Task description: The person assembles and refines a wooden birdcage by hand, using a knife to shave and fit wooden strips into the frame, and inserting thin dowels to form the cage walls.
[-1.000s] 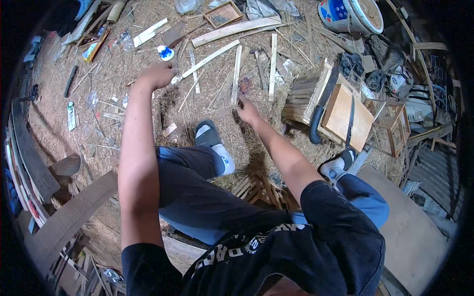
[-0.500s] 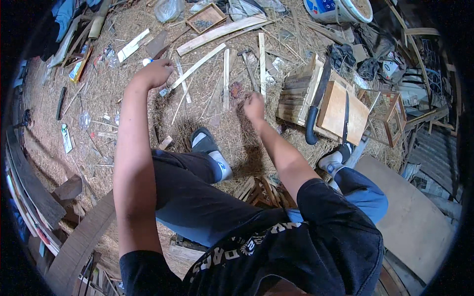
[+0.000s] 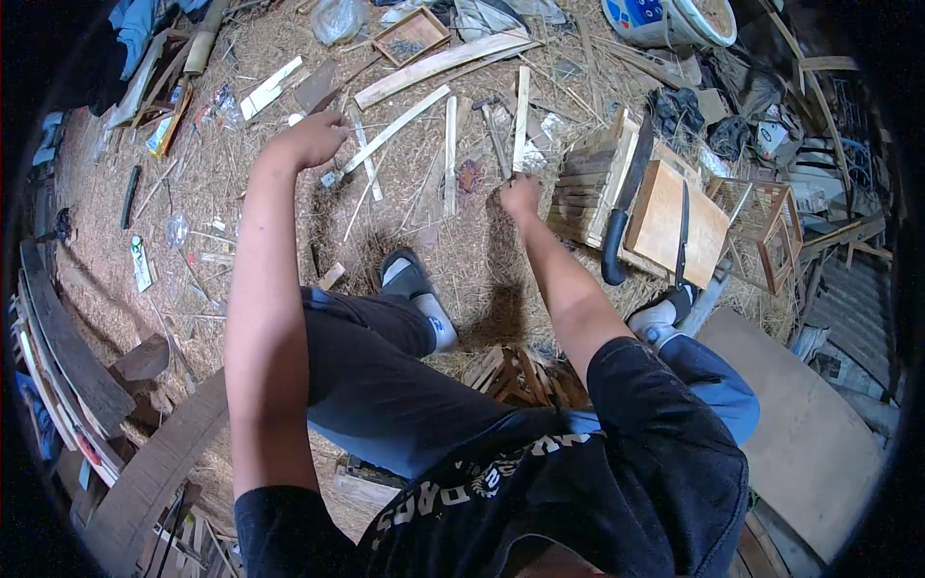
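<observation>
My left hand (image 3: 313, 140) hangs at the upper left over the straw-covered floor. Its fingers are curled, and whatever they may hold is hidden. A small white round thing (image 3: 296, 119) shows just behind its knuckles, near a long thin wooden strip (image 3: 397, 127). Farther right, my right hand (image 3: 521, 196) is closed at the near end of an upright-looking narrow wooden strip (image 3: 521, 116). Beside that strip lies a hammer (image 3: 495, 137), its handle end close to my fingers. Another short strip (image 3: 450, 154) lies left of the hammer.
A wooden block stack (image 3: 583, 183) stands at the right, with a large black-handled knife (image 3: 626, 202) and a thinner blade (image 3: 683, 231) on it. Behind are a small wooden tray (image 3: 412, 37) holding small dark bits and a white bucket (image 3: 665, 21). A wire-mesh wooden frame (image 3: 776, 236) stands farther right.
My right hand has moved a little right, from the end of the hammer handle to the near end of the wooden strip. The view has shifted slightly; my left hand is nearly still.
</observation>
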Demonstrator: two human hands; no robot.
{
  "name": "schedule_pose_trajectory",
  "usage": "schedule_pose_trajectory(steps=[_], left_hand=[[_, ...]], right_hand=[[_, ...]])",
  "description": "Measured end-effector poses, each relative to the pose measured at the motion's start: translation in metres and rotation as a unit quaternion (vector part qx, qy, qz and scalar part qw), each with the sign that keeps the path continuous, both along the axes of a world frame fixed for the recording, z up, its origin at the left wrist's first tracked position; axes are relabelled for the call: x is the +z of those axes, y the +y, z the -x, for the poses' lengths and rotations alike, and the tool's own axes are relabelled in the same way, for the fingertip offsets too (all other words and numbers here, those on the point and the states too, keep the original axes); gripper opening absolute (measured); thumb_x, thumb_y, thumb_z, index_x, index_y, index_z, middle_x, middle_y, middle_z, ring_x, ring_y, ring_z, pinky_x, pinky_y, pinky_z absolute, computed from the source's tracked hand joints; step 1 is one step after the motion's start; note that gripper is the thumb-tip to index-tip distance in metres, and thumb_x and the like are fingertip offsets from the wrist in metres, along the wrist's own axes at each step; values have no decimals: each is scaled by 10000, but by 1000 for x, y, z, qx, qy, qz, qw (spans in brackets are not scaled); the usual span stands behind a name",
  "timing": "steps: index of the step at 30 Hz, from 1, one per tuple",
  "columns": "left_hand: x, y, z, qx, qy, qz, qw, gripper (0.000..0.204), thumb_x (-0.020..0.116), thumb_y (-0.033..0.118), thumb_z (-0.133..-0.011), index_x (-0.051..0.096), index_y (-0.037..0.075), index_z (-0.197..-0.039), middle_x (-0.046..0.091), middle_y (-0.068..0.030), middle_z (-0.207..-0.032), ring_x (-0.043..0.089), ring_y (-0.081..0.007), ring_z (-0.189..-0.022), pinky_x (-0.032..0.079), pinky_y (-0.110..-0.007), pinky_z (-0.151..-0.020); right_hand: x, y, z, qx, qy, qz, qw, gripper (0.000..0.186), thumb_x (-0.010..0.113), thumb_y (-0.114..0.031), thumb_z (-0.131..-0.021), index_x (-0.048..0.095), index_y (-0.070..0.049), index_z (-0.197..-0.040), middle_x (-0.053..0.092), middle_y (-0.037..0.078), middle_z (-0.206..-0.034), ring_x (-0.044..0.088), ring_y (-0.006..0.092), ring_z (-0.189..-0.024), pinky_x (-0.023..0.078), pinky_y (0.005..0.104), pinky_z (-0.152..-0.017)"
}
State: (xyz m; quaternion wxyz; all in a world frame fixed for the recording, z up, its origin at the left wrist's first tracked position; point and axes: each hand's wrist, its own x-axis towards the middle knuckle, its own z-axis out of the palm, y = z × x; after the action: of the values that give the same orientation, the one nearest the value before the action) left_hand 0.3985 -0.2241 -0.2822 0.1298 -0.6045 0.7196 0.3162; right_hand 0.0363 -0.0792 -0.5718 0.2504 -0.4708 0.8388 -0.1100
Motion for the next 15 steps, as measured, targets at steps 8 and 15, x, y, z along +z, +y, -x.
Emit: schedule_pose_trajectory(steps=[8,15], left_hand=[[8,7,3,6,-12,-7,1000,493,560,419,-1000,599,113,-1385,674,-204,-1325,664,-336,-1167,492,-435,-1016],[55,13,52,0,-51,4,999,553,562,486,-1000,593,122,-1416,578,-208,-1468,550,-375,-1363,424,-454,-1131]], right_hand=[[10,-9,3,-20,-74,-22,997,347,665,-201,-871,735,-59,-1180,657,236,-1192,641,422,-1118,511,493,-982],[5,2,11,-130,-44,194,971,187,764,-169,-840,769,-54,-987,709,167,-812,708,376,-753,566,482,-748]])
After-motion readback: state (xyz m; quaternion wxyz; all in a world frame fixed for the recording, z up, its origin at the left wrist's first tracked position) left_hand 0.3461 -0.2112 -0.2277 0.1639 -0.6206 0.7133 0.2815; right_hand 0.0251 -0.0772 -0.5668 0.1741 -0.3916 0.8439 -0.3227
